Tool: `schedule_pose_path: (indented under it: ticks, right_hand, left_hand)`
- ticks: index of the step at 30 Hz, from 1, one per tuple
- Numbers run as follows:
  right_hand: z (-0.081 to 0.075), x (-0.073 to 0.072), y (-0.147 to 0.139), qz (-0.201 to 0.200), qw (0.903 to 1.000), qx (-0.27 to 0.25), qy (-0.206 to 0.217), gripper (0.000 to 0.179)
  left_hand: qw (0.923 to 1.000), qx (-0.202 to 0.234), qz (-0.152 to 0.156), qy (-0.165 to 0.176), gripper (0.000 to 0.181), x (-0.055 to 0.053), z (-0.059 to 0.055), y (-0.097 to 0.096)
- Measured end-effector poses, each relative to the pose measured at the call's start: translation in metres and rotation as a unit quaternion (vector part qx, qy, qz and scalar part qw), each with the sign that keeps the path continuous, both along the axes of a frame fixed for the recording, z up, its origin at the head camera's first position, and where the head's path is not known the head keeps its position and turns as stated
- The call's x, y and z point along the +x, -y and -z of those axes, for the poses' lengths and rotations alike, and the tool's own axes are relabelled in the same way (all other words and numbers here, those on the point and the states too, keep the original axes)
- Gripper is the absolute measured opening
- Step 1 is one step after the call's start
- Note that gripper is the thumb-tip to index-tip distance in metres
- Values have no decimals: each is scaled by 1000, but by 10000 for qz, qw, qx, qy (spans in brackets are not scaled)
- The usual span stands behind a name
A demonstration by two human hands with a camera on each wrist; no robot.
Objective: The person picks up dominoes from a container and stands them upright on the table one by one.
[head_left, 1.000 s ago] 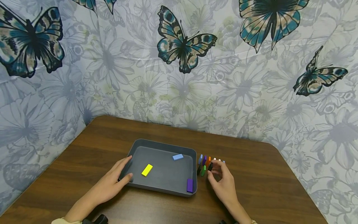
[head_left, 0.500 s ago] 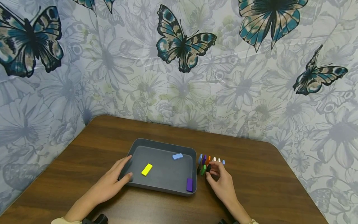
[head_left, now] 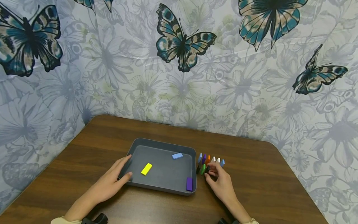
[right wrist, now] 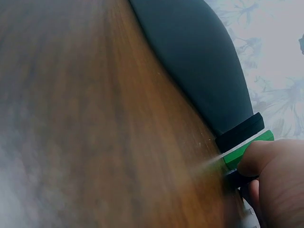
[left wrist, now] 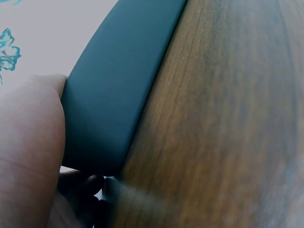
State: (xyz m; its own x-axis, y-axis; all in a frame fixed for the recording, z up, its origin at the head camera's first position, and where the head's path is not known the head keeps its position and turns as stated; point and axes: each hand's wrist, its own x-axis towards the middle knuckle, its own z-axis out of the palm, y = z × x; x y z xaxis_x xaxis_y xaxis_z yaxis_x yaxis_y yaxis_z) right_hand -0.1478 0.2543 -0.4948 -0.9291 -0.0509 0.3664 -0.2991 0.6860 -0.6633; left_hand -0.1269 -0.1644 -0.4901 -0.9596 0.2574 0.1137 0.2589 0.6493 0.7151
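A dark grey tray (head_left: 165,142) sits on the brown table and holds a yellow block (head_left: 146,169), a light blue block (head_left: 177,156) and a purple block (head_left: 189,184). My left hand (head_left: 127,166) rests against the tray's front-left corner, fingers straight along the left wall, thumb (left wrist: 28,152) pressed on the outer wall (left wrist: 114,85). Right of the tray stands a cluster of small coloured blocks (head_left: 209,160). My right hand (head_left: 209,170) pinches a black block (head_left: 208,169) there, beside a green block (right wrist: 247,147) and another black block (right wrist: 240,132).
The table (head_left: 265,186) has a rounded far-right corner and bare wood to the right of the blocks and in front of the tray. A butterfly-print curtain (head_left: 184,77) hangs close behind the table's back and side edges.
My right hand has slid left and closed its fingers on the black block in the cluster. The left hand and the tray have stayed put.
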Motion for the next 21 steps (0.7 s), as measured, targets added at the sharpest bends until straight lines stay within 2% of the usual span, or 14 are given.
schedule_pose_path:
  ticks: [10, 21]
  right_hand:
    - [-3, 0, 2, 5, 9998, -23, 208, 36]
    - [-2, 0, 1, 15, 9999, -22, 114, 38]
  left_hand:
    - [10000, -37, -5, 30, 67, 1, -2, 1]
    - [10000, -12, 32, 20, 67, 1, 0, 0]
